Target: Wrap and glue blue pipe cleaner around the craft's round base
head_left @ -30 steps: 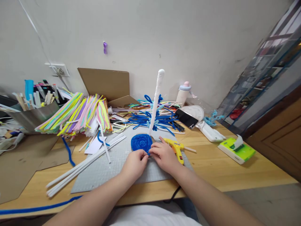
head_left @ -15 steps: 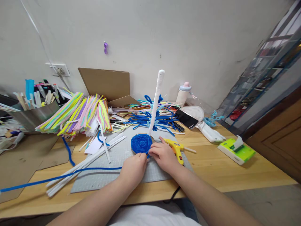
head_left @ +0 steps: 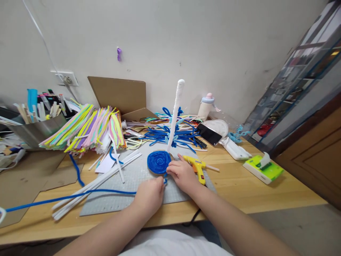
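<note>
Crowding blue spiral [head_left: 159,162]: glue gun [head_left: 196,166].

Blue spiral disc [head_left: 159,162], yellow glue gun [head_left: 196,165], grey gridded mat [head_left: 128,188], pastel-striped stems [head_left: 87,129].

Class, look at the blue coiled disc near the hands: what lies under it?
The blue coiled disc rests on a brown backing whose edge peeks out, lying on the grey cutting mat. The disc covers the rest of that backing.
</note>
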`<move>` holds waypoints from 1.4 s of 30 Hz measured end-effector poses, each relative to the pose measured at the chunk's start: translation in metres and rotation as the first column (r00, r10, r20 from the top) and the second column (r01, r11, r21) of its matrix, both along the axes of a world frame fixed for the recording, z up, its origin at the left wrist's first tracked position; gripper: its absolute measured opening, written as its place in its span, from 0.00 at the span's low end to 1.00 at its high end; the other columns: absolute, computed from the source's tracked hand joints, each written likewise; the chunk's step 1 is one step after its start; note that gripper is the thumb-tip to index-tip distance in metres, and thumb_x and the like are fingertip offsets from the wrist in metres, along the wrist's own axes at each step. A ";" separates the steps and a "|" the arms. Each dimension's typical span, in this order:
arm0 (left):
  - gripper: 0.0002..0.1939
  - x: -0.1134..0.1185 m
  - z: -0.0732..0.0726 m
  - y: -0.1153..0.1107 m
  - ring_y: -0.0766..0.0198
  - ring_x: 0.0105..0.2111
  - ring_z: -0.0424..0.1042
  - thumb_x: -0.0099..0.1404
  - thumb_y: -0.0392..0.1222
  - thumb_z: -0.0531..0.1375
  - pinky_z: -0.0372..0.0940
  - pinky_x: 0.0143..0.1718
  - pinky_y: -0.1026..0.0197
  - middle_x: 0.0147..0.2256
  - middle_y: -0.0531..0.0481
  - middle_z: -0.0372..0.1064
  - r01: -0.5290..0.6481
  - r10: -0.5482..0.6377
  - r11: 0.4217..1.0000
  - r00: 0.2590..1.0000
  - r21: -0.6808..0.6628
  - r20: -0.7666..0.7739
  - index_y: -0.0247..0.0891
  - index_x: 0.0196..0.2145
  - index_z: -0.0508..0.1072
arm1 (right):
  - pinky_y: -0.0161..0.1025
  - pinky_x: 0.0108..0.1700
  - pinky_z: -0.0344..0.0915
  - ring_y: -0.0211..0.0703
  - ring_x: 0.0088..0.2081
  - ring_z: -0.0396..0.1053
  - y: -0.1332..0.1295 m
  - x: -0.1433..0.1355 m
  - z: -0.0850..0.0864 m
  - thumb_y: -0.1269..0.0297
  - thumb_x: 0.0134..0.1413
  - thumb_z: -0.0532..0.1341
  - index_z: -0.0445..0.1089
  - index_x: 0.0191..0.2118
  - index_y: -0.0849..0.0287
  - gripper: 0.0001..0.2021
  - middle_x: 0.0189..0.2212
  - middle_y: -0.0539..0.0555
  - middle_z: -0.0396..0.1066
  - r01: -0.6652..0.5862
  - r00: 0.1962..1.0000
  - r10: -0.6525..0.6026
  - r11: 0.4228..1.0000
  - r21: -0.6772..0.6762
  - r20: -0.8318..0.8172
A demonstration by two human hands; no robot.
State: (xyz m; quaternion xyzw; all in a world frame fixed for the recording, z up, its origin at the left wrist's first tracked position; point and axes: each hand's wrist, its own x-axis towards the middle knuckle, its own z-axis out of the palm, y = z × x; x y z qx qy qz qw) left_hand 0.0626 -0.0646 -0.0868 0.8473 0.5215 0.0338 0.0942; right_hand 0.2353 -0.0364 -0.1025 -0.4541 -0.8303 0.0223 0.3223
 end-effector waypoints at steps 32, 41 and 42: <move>0.10 0.029 -0.006 0.020 0.71 0.08 0.61 0.65 0.40 0.49 0.47 0.09 0.70 0.15 0.56 0.65 -0.050 0.615 0.693 0.561 -0.719 0.554 0.36 0.27 0.63 | 0.56 0.62 0.49 0.40 0.37 0.70 -0.004 0.002 -0.002 0.74 0.55 0.56 0.73 0.37 0.55 0.10 0.34 0.50 0.74 -0.012 0.991 0.006 0.999 -0.045 -0.132; 0.05 0.030 -0.005 0.019 0.72 0.09 0.62 0.63 0.36 0.50 0.47 0.08 0.70 0.20 0.55 0.70 -0.074 0.619 0.709 0.543 -0.702 0.567 0.36 0.30 0.63 | 0.54 0.61 0.52 0.40 0.37 0.69 -0.003 -0.001 -0.003 0.73 0.56 0.57 0.75 0.36 0.54 0.11 0.35 0.52 0.71 0.026 0.989 -0.032 0.999 -0.045 -0.142; 0.05 0.029 -0.005 0.019 0.71 0.09 0.63 0.63 0.36 0.50 0.47 0.08 0.70 0.21 0.54 0.70 -0.075 0.615 0.711 0.547 -0.699 0.568 0.36 0.31 0.63 | 0.55 0.61 0.52 0.40 0.37 0.69 -0.003 0.000 -0.002 0.73 0.56 0.57 0.76 0.36 0.53 0.11 0.35 0.52 0.71 0.025 0.987 -0.035 0.998 -0.064 -0.160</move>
